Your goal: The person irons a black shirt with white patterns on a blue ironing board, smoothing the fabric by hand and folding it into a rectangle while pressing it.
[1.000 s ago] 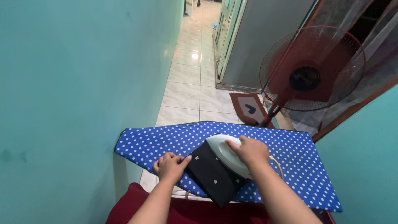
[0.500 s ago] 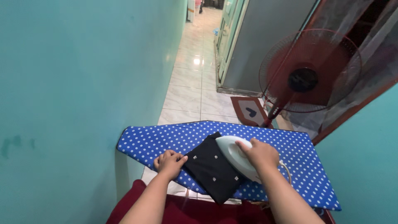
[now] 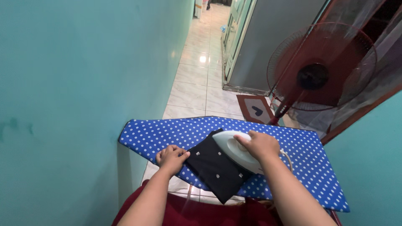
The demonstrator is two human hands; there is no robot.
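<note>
Teal walls flank our dotted board (image 3: 176, 134), where the black cloth (image 3: 213, 169) lies at the near edge. Our right hand (image 3: 259, 145) grips the iron (image 3: 234, 151) mid-pass; left hand (image 3: 171, 159), fingers apparently curled, pins the cloth's corner. Next likely needs a steady glide.

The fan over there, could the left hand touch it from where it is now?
Probably not. The left hand rests at the near edge of the black cloth, while the red fan stands on the floor beyond the far side of the blue dotted ironing board, with the whole board lying between them.
</note>
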